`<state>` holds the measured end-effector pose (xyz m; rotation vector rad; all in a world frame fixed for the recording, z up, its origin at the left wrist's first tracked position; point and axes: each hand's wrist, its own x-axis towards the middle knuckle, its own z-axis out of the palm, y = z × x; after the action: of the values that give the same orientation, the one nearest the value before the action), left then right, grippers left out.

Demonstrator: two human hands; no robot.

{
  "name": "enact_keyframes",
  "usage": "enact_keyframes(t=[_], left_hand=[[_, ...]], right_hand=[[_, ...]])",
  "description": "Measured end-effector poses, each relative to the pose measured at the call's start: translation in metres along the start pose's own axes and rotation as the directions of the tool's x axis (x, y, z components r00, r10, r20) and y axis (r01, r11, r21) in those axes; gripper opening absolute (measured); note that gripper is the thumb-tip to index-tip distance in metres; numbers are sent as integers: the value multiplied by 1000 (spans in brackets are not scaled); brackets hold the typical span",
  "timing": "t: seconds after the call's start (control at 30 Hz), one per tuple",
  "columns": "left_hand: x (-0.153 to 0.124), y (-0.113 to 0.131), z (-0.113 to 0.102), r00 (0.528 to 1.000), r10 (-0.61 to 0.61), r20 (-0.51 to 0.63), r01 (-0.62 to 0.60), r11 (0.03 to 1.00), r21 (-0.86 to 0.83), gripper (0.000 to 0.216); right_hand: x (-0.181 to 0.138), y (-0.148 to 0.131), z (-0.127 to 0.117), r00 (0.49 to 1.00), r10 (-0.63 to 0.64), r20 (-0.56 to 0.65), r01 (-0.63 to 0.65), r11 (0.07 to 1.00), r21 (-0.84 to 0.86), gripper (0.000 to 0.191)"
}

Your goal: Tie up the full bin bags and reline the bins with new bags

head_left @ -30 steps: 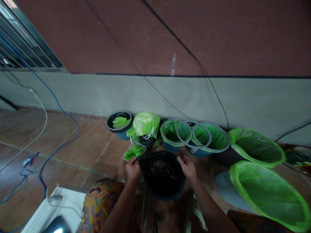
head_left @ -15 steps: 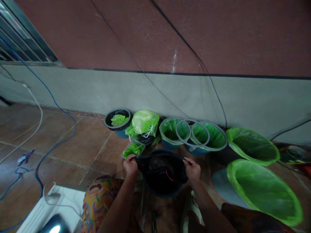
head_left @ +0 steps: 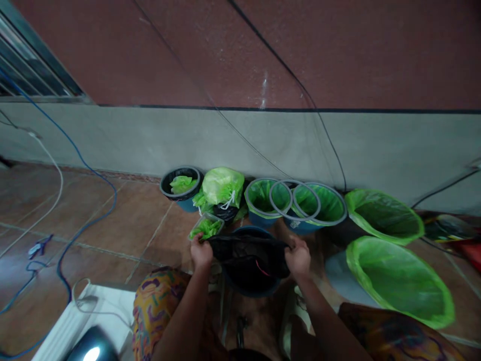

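Note:
A black plastic bag [head_left: 248, 250] is stretched between my two hands, over a dark blue bucket [head_left: 251, 291] on the floor between my feet. My left hand [head_left: 202, 252] grips the bag's left edge, and my right hand [head_left: 298, 256] grips its right edge. A thin red strip shows inside the bag. Just beyond my left hand is a small clear container [head_left: 220, 223] with green plastic in it. Behind that sits a tied light green bag [head_left: 223, 185] with white drawstrings. The bucket's bottom is hidden in shadow.
A black-lined bucket [head_left: 187, 204] stands by the wall at left. Green-lined buckets [head_left: 259, 218] with loose grey rings [head_left: 276, 208] stand beyond my right hand. Larger green-lined bins [head_left: 351, 281] are at right. A blue cable [head_left: 85, 225] and a white box [head_left: 108, 301] lie at left.
The bag's opening has been drawn flatter, its far edge pulled straighter between my hands. My left hand has risen slightly in view, close to the clear container. Both hands still hold the bag.

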<state>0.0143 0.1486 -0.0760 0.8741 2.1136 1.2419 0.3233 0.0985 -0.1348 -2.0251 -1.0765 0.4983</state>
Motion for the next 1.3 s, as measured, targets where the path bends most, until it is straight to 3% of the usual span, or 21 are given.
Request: enact_keyframes(t=[0.07, 0.13, 0.2, 0.27, 0.3, 0.33, 0.4, 0.5, 0.57, 0.67, 0.8, 0.9, 0.97, 1.03, 1.1, 1.17, 1.23, 1.3], left_hand=[[-11, 13, -4, 980, 200, 12, -200, 976, 87, 42], [-28, 23, -4, 906, 415, 85, -423, 898, 124, 48], [-50, 25, 2, 795, 540, 276, -577, 814, 71, 43], [-74, 18, 11, 618, 566, 546, -659, 752, -34, 36], [-85, 11, 17, 552, 542, 634, -669, 741, -52, 36], [-95, 4, 23, 530, 499, 686, -664, 747, -31, 37], [-111, -9, 35, 523, 377, 765, -669, 737, 94, 39], [-124, -18, 48, 490, 211, 846, -736, 620, 272, 49], [-125, -18, 51, 438, 121, 891, -784, 536, 312, 59], [-121, -16, 54, 364, 55, 930, -833, 467, 298, 66], [-117, -22, 57, 298, 15, 954, -854, 450, 260, 45], [-120, -27, 56, 295, 17, 955, -837, 488, 249, 36], [-121, -25, 52, 349, 55, 936, -791, 553, 263, 31], [-117, -15, 46, 469, 152, 870, -719, 638, 277, 30], [-105, 2, 41, 614, 297, 731, -662, 698, 273, 36], [-85, 20, 39, 701, 429, 569, -657, 699, 283, 40], [-62, 34, 40, 683, 482, 549, -701, 644, 306, 52], [-42, 41, 43, 648, 428, 630, -732, 576, 363, 59]], right_hand=[[-5, -25, 4, 970, -238, 52, 243, 963, -116, 51], [-10, -51, 11, 899, -396, 185, 423, 895, -142, 46], [-12, -72, 21, 836, -458, 302, 516, 844, -149, 39], [-12, -86, 31, 790, -473, 390, 566, 808, -165, 38], [-11, -90, 35, 769, -476, 426, 585, 792, -173, 38], [-10, -92, 39, 748, -478, 459, 604, 777, -176, 38], [-8, -94, 46, 703, -478, 526, 640, 748, -176, 38], [-5, -95, 55, 645, -454, 615, 677, 712, -186, 46], [0, -96, 60, 636, -411, 654, 675, 706, -213, 44], [12, -98, 68, 637, -341, 691, 639, 736, -225, 25], [30, -94, 75, 622, -302, 723, 535, 838, -110, 32], [39, -88, 77, 651, -276, 707, 450, 891, -67, 32], [42, -86, 77, 678, -277, 681, 420, 906, -49, 32], [42, -85, 75, 674, -307, 672, 404, 915, 13, 31], [42, -85, 71, 655, -346, 672, 372, 921, 112, 29], [40, -83, 66, 652, -377, 658, 336, 922, 195, 25], [37, -80, 60, 665, -416, 621, 329, 909, 256, 21], [31, -74, 55, 684, -461, 566, 347, 887, 303, 19]])
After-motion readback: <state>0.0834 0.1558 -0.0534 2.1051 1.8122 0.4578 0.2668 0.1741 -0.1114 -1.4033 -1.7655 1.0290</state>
